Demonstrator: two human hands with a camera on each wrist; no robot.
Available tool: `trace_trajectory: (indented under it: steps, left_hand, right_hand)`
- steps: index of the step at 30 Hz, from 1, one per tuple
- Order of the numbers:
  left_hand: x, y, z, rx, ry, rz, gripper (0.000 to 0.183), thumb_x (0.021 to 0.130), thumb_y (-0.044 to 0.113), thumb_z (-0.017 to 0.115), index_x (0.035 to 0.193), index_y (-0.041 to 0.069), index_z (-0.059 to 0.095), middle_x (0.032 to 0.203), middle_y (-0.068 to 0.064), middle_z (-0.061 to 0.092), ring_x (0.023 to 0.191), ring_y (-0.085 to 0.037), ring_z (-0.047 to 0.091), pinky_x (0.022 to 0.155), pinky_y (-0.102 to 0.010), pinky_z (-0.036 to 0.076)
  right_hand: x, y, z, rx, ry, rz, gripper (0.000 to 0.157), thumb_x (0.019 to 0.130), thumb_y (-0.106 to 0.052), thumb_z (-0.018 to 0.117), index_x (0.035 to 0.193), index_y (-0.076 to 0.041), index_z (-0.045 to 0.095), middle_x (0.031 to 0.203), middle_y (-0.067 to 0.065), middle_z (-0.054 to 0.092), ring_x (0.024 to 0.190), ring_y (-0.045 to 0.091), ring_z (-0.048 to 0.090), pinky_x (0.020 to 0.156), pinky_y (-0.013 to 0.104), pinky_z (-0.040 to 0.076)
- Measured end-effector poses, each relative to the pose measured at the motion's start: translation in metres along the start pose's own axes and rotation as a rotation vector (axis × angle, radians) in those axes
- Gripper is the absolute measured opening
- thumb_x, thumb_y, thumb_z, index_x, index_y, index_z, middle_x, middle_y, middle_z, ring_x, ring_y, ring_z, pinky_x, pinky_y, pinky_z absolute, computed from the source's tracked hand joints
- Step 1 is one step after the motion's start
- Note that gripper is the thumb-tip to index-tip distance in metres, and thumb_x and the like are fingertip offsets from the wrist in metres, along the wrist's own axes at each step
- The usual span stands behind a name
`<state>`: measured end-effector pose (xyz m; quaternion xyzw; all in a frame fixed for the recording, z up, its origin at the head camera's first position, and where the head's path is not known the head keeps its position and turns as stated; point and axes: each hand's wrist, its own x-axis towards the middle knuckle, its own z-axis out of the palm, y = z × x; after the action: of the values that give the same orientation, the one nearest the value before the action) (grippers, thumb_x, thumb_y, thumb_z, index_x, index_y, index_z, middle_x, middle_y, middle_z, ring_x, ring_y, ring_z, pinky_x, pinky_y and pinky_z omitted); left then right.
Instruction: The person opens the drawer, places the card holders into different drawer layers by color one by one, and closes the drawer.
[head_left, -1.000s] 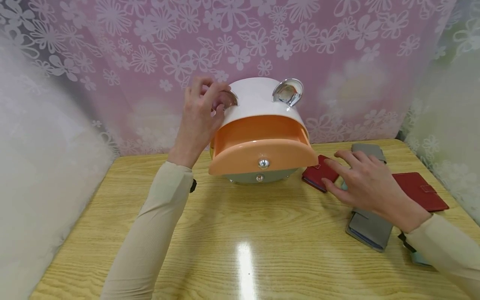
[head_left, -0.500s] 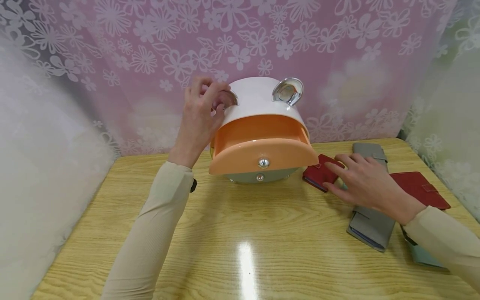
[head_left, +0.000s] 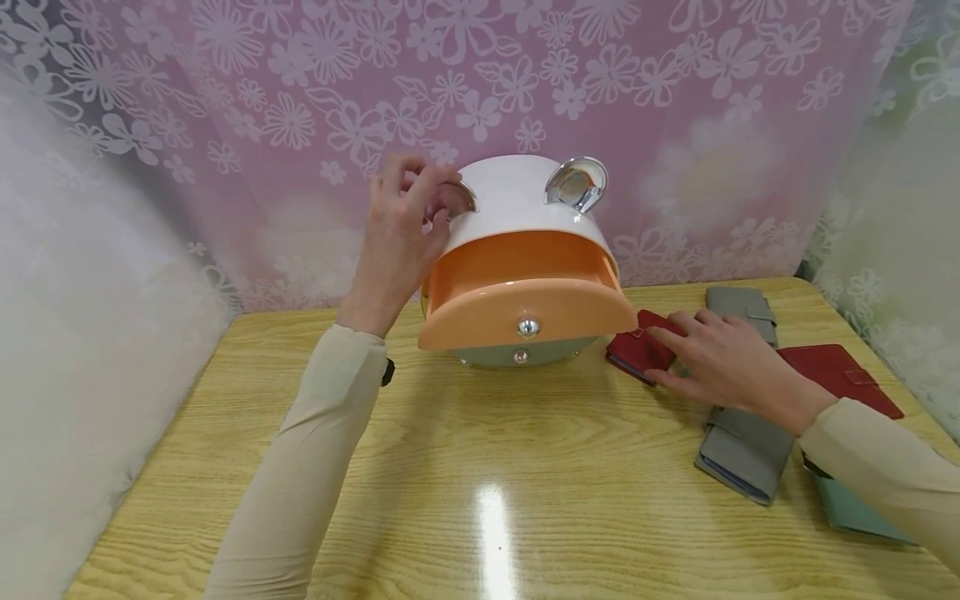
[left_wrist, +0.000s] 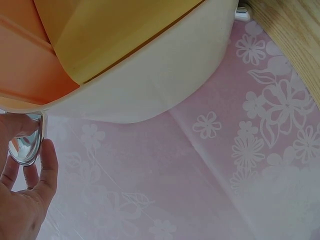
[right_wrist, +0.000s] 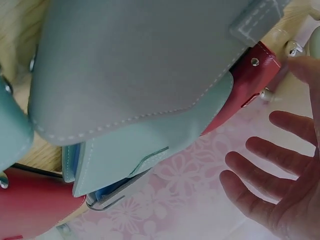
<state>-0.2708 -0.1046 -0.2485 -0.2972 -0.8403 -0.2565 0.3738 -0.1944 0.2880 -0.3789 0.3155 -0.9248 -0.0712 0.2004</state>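
A white rounded storage box (head_left: 514,193) with two silver ears stands at the back of the table in the head view. Its orange drawer (head_left: 480,315) is pulled out, showing a bare interior, and a green drawer (head_left: 491,355) lies below. My left hand (head_left: 401,225) pinches the left silver ear (left_wrist: 29,145), thumb on its inner side and fingers behind it. My right hand (head_left: 723,362) hovers with relaxed, spread fingers by a small red wallet (head_left: 641,346); its palm faces the wallets in the right wrist view. Beneath that hand, a teal wallet (right_wrist: 145,142) is mostly hidden from the head view.
Around the right hand lie a grey wallet (head_left: 746,454), another grey one (head_left: 738,302) farther back, a larger red wallet (head_left: 843,379) and a green one (head_left: 862,510) partly under the right sleeve. A flowered pink curtain (head_left: 480,75) hangs behind the table (head_left: 420,492).
My right hand has shifted slightly left and lower over the wallets, its fingers closer to the small red one. My left hand, the box and the drawer have stayed put.
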Motion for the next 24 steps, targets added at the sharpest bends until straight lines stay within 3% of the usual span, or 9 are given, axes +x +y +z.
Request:
trace_trajectory:
  steps: [8, 17, 24]
  left_hand:
    - [0.0, -0.001, -0.001, -0.001, -0.001, -0.013, 0.033, 0.092, 0.002, 0.065, 0.124, 0.011, 0.067, 0.122, -0.017, 0.051, 0.104, -0.033, 0.055, 0.098, -0.044, 0.039]
    - [0.0, 0.0, -0.001, -0.002, 0.0, -0.002, 0.033, 0.092, 0.001, 0.064, 0.123, 0.012, 0.066, 0.122, -0.017, 0.051, 0.105, -0.032, 0.055, 0.098, -0.044, 0.04]
    - [0.0, -0.001, 0.0, 0.004, 0.005, -0.001, 0.033, 0.092, 0.001, 0.064, 0.124, 0.011, 0.066, 0.122, -0.017, 0.051, 0.105, -0.032, 0.055, 0.098, -0.044, 0.041]
  right_hand:
    - [0.004, -0.001, 0.003, 0.022, -0.09, 0.039, 0.069, 0.079, -0.058, 0.079, 0.129, -0.011, 0.07, 0.115, 0.019, 0.069, 0.085, 0.036, 0.069, 0.067, 0.051, 0.059]
    - [0.005, -0.001, 0.009, 0.064, -0.181, 0.062, 0.069, 0.081, -0.055, 0.078, 0.133, -0.011, 0.068, 0.118, 0.018, 0.068, 0.083, 0.033, 0.068, 0.068, 0.049, 0.059]
    - [0.007, -0.003, 0.011, 0.09, -0.261, 0.08, 0.064, 0.086, -0.051, 0.075, 0.136, -0.011, 0.066, 0.122, 0.018, 0.068, 0.091, 0.034, 0.069, 0.07, 0.05, 0.06]
